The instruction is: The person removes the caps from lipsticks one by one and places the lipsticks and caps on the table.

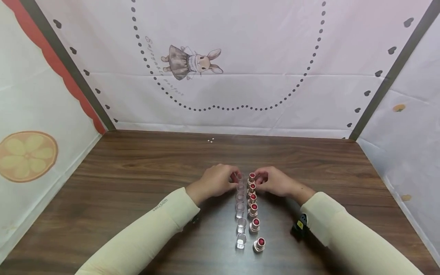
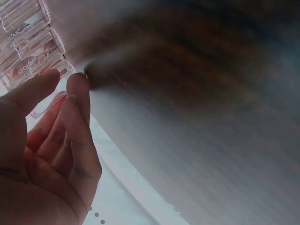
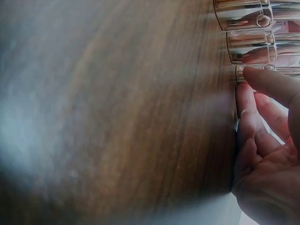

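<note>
Two rows stand side by side on the table: clear lipstick caps (image 1: 241,224) to the left, open lipsticks (image 1: 254,224) with red tips and rose-gold bases to the right. At the far end of the caps, my left hand (image 1: 218,180) pinches the last clear cap (image 1: 241,177) between thumb and fingers. Printed lettering shows on the neighbouring caps (image 2: 29,47) in the left wrist view. Across from it, my right hand (image 1: 274,181) pinches the base of the farthest lipstick (image 1: 252,177). The right wrist view shows shiny lipstick bases (image 3: 251,47) beside the thumb.
The dark wood table (image 1: 144,160) runs back to a white printed cloth (image 1: 258,88), with more cloth at both sides. A few tiny white bits (image 1: 211,140) lie near the back edge. The nearest lipstick (image 1: 259,245) stands slightly right of its row.
</note>
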### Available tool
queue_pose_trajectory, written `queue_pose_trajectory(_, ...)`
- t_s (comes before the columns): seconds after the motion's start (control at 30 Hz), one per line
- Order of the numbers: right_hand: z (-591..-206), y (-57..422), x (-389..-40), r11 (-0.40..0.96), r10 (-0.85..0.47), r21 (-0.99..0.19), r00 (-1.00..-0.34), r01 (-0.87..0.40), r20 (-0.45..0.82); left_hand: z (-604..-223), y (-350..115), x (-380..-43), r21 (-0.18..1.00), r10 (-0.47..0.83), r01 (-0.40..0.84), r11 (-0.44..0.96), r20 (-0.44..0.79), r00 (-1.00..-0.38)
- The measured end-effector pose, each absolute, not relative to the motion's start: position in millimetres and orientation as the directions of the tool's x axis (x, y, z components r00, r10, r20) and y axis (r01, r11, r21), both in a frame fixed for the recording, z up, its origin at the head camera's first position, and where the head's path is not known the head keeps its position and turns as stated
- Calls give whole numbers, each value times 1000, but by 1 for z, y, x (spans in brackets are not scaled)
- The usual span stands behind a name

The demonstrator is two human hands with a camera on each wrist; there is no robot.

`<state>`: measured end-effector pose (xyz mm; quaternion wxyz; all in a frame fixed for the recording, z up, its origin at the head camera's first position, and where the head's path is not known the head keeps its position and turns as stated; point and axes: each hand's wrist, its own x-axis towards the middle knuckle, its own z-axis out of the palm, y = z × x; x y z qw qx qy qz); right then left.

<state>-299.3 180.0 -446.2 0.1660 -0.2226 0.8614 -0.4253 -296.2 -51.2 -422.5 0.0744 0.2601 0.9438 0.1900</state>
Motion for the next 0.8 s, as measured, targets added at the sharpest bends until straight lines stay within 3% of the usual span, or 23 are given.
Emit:
queue_pose_trajectory(0.23, -443, 188, -298, 539, -555, -813, -819, -218, -148, -419, -55, -295, 407, 538, 468, 785, -71, -840)
queue_pose_trajectory(0.4, -432, 206, -288, 592, -547, -776, -817, -220, -185, -411, -66, -289, 360, 482, 434, 826, -52, -874)
queue_pose_trajectory(0.53, -415, 217, -274, 754, -427, -560, -904, -342, -23, -396, -82, -288, 270, 394, 383, 883, 17, -919)
queue_pose_trajectory(0.67, -401, 216, -265, 898, -271, -331, -957, -290, 104, -386, -94, -299, 204, 282, 288, 936, 62, -958)
queue_pose_trajectory(0.8, -398, 210, -268, 938, -227, -248, -969, -243, 92, -384, -101, -312, 209, 197, 206, 956, 62, -978)
